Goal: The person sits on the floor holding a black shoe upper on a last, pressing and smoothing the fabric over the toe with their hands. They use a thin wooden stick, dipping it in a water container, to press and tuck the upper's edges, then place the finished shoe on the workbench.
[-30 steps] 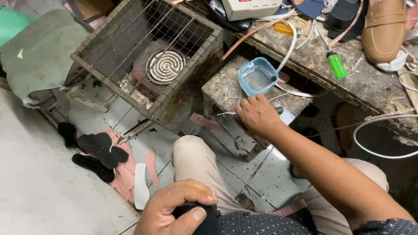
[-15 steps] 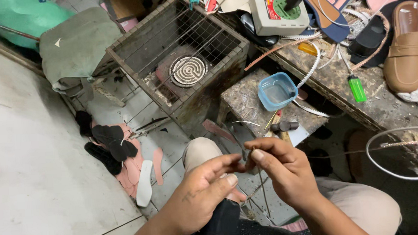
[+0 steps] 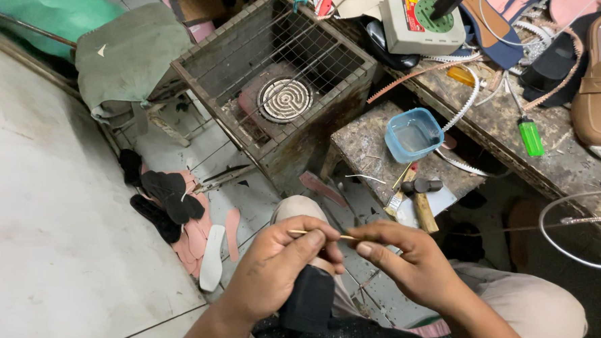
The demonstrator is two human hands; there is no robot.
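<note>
Pinching thin stick [image 3: 320,235] | both hands' fingers [image 3: 317,239] (ends, seemingly)

tub [image 3: 414,134] showing pale blue, clear | lighter [image 3: 531,137] glowing bright green | loafer [image 3: 599,95] showing tan | insoles [image 3: 168,198] lying black over pink | stick [image 3: 317,234] showing pale yellow | cage [image 3: 276,75] showing rusty brown

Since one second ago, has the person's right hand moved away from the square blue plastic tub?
Yes. The right hand has drawn back from the blue plastic tub on the stone block, toward the lap, meeting the left hand.
</note>
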